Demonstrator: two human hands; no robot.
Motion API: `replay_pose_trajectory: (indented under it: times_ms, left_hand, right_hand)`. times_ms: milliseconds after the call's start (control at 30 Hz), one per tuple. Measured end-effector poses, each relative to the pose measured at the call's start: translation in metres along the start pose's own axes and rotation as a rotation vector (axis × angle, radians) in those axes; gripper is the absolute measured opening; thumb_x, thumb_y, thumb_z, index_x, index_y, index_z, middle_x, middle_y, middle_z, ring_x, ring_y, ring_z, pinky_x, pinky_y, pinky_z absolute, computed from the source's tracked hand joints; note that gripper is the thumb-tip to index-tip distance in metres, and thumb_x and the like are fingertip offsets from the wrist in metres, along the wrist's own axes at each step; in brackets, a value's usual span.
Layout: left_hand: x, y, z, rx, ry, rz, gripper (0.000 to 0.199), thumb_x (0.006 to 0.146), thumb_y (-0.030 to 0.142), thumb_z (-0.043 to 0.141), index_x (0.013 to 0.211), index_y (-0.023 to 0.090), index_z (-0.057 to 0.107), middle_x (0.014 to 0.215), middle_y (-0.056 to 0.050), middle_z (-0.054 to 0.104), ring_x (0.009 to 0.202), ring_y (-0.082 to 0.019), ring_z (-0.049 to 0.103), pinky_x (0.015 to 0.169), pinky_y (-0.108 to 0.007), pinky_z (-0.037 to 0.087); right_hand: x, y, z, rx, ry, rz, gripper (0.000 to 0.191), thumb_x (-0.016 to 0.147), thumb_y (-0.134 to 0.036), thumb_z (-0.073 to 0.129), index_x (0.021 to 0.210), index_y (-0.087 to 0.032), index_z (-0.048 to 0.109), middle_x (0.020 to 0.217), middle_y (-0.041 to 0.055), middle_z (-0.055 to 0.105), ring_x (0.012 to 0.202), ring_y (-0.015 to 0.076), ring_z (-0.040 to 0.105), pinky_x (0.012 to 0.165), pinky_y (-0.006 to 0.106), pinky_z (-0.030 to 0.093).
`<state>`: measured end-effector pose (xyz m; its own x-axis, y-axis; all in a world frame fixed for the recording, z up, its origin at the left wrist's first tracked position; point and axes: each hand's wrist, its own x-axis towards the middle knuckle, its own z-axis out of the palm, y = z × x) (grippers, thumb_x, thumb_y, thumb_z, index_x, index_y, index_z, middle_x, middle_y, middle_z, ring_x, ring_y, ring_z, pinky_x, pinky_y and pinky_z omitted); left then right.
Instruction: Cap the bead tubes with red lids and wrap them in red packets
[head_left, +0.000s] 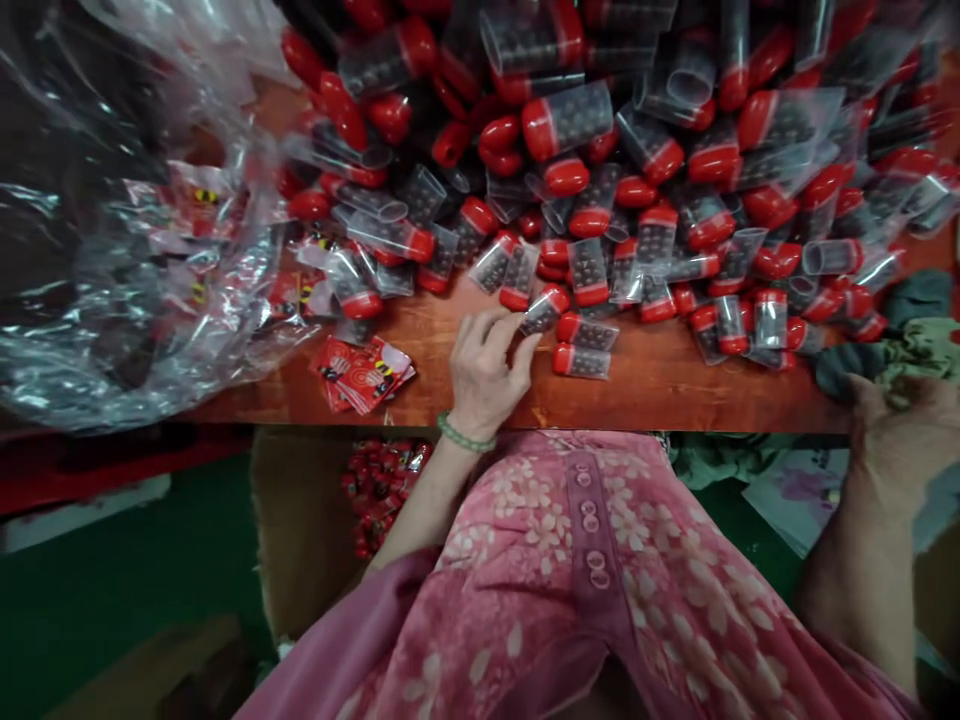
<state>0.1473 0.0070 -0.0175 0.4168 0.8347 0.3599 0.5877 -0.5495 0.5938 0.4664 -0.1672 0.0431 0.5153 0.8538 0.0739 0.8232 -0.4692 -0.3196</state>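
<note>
My left hand (491, 365), with a green bead bracelet, rests on the wooden table edge. Its fingertips touch a clear tube with a red cap (545, 308); the fingers are curled but thumb and forefinger stand apart. Two more capped tubes (582, 361) lie just right of it. To its left sits a small stack of red printed packets (364, 374). My right hand (904, 425) is at the far right, against a bunched green cloth (919, 350); its fingers are blurred and partly hidden.
A big heap of red-capped clear tubes (652, 240) covers the table's back. Clear plastic bags (142, 330) with red packets lie at left. Below the edge stands a cardboard box (300, 530) holding red pieces (379, 490).
</note>
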Motion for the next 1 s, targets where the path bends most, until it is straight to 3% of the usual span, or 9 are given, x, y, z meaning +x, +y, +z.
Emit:
replay_pose_trajectory:
  times_ms: [133, 233, 367, 533, 667, 767, 900, 1000]
  left_hand:
    - [0.004, -0.005, 0.017, 0.112, -0.096, 0.056, 0.039, 0.099, 0.044, 0.059, 0.125, 0.017, 0.070, 0.116, -0.013, 0.072, 0.105, -0.026, 0.064, 0.092, -0.041, 0.052]
    - [0.004, -0.010, 0.022, 0.134, -0.153, 0.073, 0.042, 0.100, 0.044, 0.057, 0.125, 0.014, 0.071, 0.114, -0.015, 0.073, 0.103, -0.027, 0.063, 0.090, -0.042, 0.053]
    - [-0.002, -0.009, 0.014, 0.107, -0.175, 0.040, 0.043, 0.101, 0.044, 0.054, 0.126, 0.011, 0.069, 0.120, -0.017, 0.072, 0.107, -0.028, 0.065, 0.095, -0.044, 0.053]
    - [-0.025, -0.008, -0.029, 0.076, -0.120, -0.009, 0.034, 0.104, 0.037, 0.051, 0.123, 0.014, 0.068, 0.120, -0.015, 0.074, 0.112, -0.024, 0.069, 0.101, -0.044, 0.055]
    - [-0.049, -0.030, -0.075, 0.232, 0.011, -0.085, 0.034, 0.102, 0.033, 0.056, 0.128, 0.015, 0.066, 0.131, -0.016, 0.073, 0.132, -0.028, 0.064, 0.115, -0.050, 0.050]
    - [-0.064, -0.056, -0.096, 0.301, -0.012, -0.145, 0.045, 0.100, 0.037, 0.059, 0.140, 0.016, 0.060, 0.148, -0.018, 0.063, 0.148, -0.031, 0.051, 0.122, -0.054, 0.045]
    - [-0.072, -0.080, -0.095, 0.310, -0.082, -0.191, 0.043, 0.102, 0.040, 0.056, 0.139, 0.018, 0.062, 0.152, -0.017, 0.061, 0.149, -0.031, 0.052, 0.123, -0.056, 0.044]
    - [-0.073, -0.085, -0.088, 0.313, -0.044, -0.152, 0.029, 0.103, 0.033, 0.054, 0.124, 0.021, 0.071, 0.146, -0.012, 0.066, 0.147, -0.028, 0.054, 0.122, -0.056, 0.045]
  right_hand:
    - [-0.006, -0.073, 0.018, 0.081, -0.049, -0.117, 0.023, 0.096, -0.040, 0.060, 0.107, -0.026, 0.075, 0.104, 0.0141, 0.065, 0.108, 0.0324, 0.057, 0.086, 0.047, 0.045]
    - [-0.011, -0.101, 0.036, 0.136, -0.089, -0.214, 0.022, 0.096, -0.041, 0.063, 0.109, -0.027, 0.073, 0.102, 0.0112, 0.066, 0.103, 0.0301, 0.059, 0.085, 0.044, 0.048]
    - [-0.004, -0.109, 0.058, 0.192, -0.102, -0.362, 0.021, 0.099, -0.036, 0.061, 0.112, -0.023, 0.071, 0.102, 0.0104, 0.067, 0.096, 0.0277, 0.060, 0.086, 0.042, 0.050]
    - [0.016, -0.116, 0.084, 0.069, -0.140, -0.451, 0.031, 0.094, -0.033, 0.068, 0.122, -0.021, 0.067, 0.106, 0.0132, 0.066, 0.099, 0.0330, 0.058, 0.087, 0.049, 0.049]
    - [0.020, -0.114, 0.088, 0.095, -0.155, -0.499, 0.027, 0.096, -0.037, 0.065, 0.118, -0.022, 0.069, 0.099, 0.0149, 0.065, 0.095, 0.0362, 0.058, 0.083, 0.052, 0.050]
    - [0.019, -0.111, 0.081, 0.157, -0.141, -0.533, 0.021, 0.097, -0.034, 0.064, 0.115, -0.024, 0.070, 0.096, 0.0141, 0.064, 0.092, 0.0339, 0.060, 0.078, 0.048, 0.053]
    - [0.020, -0.115, 0.071, 0.312, -0.048, -0.499, 0.022, 0.091, -0.028, 0.072, 0.112, -0.026, 0.068, 0.101, 0.0125, 0.070, 0.094, 0.0317, 0.069, 0.078, 0.046, 0.059]
    - [0.019, -0.124, 0.066, 0.384, -0.103, -0.414, 0.023, 0.094, -0.030, 0.068, 0.117, -0.030, 0.067, 0.105, 0.0102, 0.074, 0.092, 0.0312, 0.073, 0.080, 0.047, 0.059]
